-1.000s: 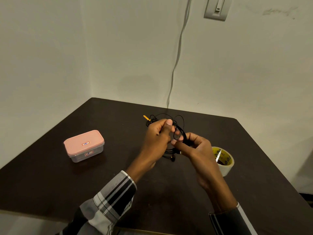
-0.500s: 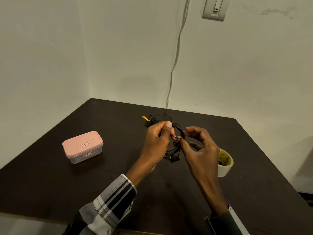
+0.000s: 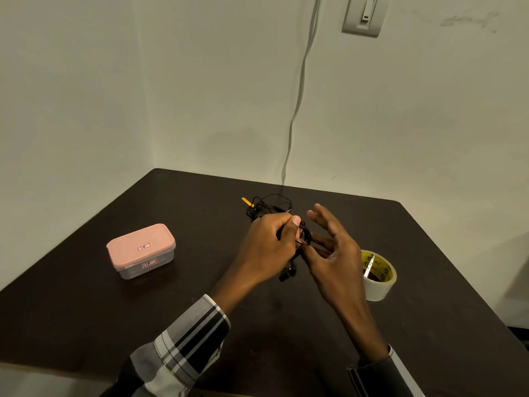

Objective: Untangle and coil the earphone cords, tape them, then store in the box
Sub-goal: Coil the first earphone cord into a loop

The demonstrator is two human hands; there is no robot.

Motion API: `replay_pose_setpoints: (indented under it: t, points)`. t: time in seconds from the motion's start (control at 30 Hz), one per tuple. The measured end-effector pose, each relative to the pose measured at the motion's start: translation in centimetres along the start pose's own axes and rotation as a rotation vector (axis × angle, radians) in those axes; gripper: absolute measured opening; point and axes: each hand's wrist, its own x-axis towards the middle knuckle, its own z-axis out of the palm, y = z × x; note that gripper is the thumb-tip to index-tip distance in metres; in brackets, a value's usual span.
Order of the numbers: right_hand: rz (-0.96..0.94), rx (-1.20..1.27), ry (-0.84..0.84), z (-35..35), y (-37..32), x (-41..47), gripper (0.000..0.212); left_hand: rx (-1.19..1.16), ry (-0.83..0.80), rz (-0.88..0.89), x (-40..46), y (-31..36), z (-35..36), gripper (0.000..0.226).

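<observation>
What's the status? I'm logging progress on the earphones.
Left hand grips the black earphone cords, part-coiled; right hand open, fingers spread beside them. Tape roll unused; pink-lidded box shut. Nothing in the way.

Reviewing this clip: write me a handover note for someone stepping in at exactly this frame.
Left hand: grips the black earphone cords above the table.
Right hand: fingers spread beside the bundle; whether it holds a strand cannot be told.
More cord, with a yellow plug, lies behind the hands.
Tape roll: on the table by the right hand, untouched.
Pink-lidded box: to the left, lid on.
Done: nothing finished.
Left: finish coiling, tape, open box, store.
</observation>
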Motion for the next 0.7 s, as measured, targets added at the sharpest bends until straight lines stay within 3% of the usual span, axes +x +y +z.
replay_pose_setpoints:
  t: [0.17, 0.37, 0.7]
  points:
    - [-0.051, -0.015, -0.021, -0.2, 0.0, 0.0, 0.067, 0.064, -0.108, 0.026, -0.1, 0.2, 0.0, 0.037]
    - [-0.211, -0.13, 0.021, 0.1, 0.0, 0.1, 0.048, 0.059, -0.112, 0.024, 0.4, 0.4, -0.4, 0.038]
    - [-0.103, 0.185, -0.028, 0.1, -1.0, 0.6, 0.04, -0.389, -0.098, -0.18, 0.5, 1.1, -1.7, 0.039]
